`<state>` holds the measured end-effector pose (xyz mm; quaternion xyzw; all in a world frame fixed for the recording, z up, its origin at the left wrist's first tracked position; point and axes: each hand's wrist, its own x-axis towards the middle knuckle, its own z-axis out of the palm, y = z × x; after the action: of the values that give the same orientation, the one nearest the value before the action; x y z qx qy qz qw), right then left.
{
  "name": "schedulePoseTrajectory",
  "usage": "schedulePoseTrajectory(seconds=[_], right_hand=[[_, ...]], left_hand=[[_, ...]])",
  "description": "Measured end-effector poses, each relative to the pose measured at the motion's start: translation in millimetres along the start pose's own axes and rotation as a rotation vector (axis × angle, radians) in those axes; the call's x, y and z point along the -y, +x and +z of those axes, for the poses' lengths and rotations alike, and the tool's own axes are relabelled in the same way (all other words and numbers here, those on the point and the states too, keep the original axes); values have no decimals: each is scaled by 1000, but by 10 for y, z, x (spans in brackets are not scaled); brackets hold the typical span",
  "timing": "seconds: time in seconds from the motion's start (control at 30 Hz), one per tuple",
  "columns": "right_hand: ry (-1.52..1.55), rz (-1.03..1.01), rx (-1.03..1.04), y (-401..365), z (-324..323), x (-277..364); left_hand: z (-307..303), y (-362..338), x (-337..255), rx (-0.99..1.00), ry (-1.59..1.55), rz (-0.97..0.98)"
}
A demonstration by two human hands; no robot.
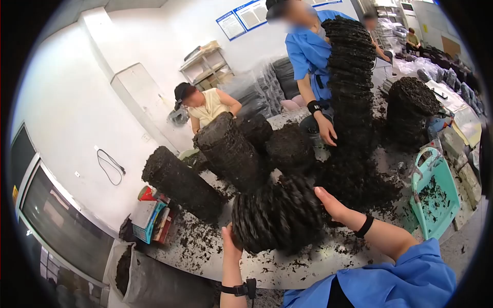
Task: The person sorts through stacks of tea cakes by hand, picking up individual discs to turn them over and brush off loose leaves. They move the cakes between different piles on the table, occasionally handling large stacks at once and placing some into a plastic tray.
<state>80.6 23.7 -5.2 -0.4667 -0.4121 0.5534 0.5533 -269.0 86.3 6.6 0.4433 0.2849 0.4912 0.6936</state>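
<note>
Between my two hands is a short stack of dark, round, seaweed-like sheets (277,214), tipped on its side above the near part of the table. My left hand (232,245) presses on its left end, thumb showing and the other fingers mostly hidden. At the right end, my right hand (335,206) grips it, with its fingers partly behind the stack. Loose dark flakes (359,187) lie heaped just beyond my right hand. Past them rises a tall column of the same sheets (351,87), where a co-worker's hand (326,131) hangs close by.
Several dark stacks (182,182) stand across the flake-strewn table (246,271). A turquoise scoop-like basket (436,192) is at the right edge, a blue scale-like box (149,220) at the left. A sack (164,274) lies below. Two co-workers are across the table.
</note>
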Motion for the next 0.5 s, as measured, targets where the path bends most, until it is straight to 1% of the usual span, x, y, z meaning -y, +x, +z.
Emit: schedulePoseTrajectory(seconds=[0.03, 0.07, 0.1, 0.13, 0.17, 0.23, 0.27, 0.3, 0.33, 0.37, 0.4, 0.43, 0.47, 0.5], right_hand=[[-7, 14, -4, -27, 17, -112], [-51, 44, 38, -24, 37, -268], [-93, 71, 82, -53, 109, -233], [-218, 70, 101, -135, 207, -171], [-213, 139, 62, -206, 369, -50], [-52, -97, 87, 15, 354, -254], [118, -11, 143, 157, 267, -272], [285, 76, 197, 272, 202, -147], [326, 35, 257, 245, 147, -40], [334, 81, 172, 229, 159, 43], [399, 67, 189, 263, 169, 19], [467, 57, 203, 273, 182, -59], [472, 80, 202, 238, 181, -175], [477, 163, 197, 213, 152, -288]], left_hand=[[-59, -28, 57, -18, 72, -49], [-109, -50, 208, -22, 62, -53], [-130, -73, 407, -121, 164, -111], [-166, -74, 518, -220, 269, -167], [-134, -67, 487, -225, 267, -166], [-73, -126, 411, -185, 90, 83], [28, -195, 230, -138, 6, 167], [16, -220, 105, -150, 1, 167], [-25, -252, -5, -60, -39, 206], [-42, -279, -61, 28, -78, 242], [-24, -281, -73, -49, -44, 231], [-66, -295, -8, -65, -45, 218], [-148, -290, 113, -111, 40, 165], [-224, -265, 243, -152, 125, 116]])
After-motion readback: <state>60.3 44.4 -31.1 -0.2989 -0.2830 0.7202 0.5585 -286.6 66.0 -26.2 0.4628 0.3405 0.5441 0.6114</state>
